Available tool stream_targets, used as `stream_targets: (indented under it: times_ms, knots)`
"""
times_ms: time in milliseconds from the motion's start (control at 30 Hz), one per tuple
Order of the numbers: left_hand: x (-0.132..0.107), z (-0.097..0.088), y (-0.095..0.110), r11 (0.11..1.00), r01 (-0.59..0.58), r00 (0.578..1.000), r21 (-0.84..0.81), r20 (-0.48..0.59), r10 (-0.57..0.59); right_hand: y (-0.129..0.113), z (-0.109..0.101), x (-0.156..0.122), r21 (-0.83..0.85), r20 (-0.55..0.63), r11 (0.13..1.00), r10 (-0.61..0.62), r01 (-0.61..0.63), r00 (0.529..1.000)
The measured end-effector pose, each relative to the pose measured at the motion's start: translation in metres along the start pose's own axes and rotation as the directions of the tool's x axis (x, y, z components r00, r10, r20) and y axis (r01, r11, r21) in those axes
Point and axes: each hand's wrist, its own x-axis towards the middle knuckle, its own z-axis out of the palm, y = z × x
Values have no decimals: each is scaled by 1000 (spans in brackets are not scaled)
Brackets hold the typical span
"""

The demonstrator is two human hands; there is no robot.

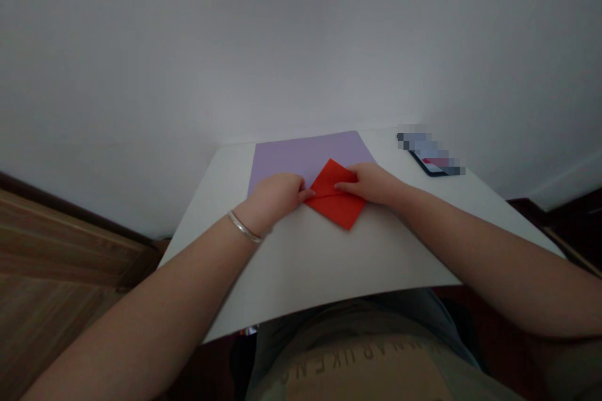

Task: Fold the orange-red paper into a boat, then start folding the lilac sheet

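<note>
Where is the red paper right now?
In the head view, the red paper lies on the white table, overlapping the near edge of the purple sheet, between the left hand and the right hand, which both touch it.

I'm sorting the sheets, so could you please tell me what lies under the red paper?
The red paper lies partly on the purple sheet, partly on the white table; anything else beneath it is covered.

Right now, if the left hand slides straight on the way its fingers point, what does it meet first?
The red paper: the left hand seems to touch its left corner with its fingertips. Beyond that, probably the right hand resting on it.
</note>
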Motion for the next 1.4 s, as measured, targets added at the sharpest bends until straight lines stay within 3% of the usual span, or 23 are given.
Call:
stream_targets:
  times_ms: [400,833,933,1033,1133,1167,1233,1400]
  knots:
    - [2,-1,-12,995,-46,999,-86,1,47,5,2,-1,4,-6,1000,-25,25,1000]
    - [0,-15,-16,898,-38,975,-438,179,129,13,5,-2,25,-6,999,-30,30,1000]
    - [1,-10,-7,902,-7,996,-431,73,43,11,3,-2,33,3,999,-36,36,999]
    - [3,1,4,887,-90,992,-453,-123,38,7,1,0,33,-9,998,-48,48,999]
    - [2,11,13,903,-199,913,-381,-406,30,2,-1,2,42,-11,998,-44,44,999]
    - [2,13,14,912,-222,890,-344,-454,45,0,-2,3,40,-6,999,-34,34,999]
    - [2,16,17,902,-253,877,-349,-476,62,-3,-2,3,42,3,999,-19,19,1000]
    - [7,20,17,872,-209,940,-442,-337,55,-5,-4,3,35,12,999,-30,29,999]
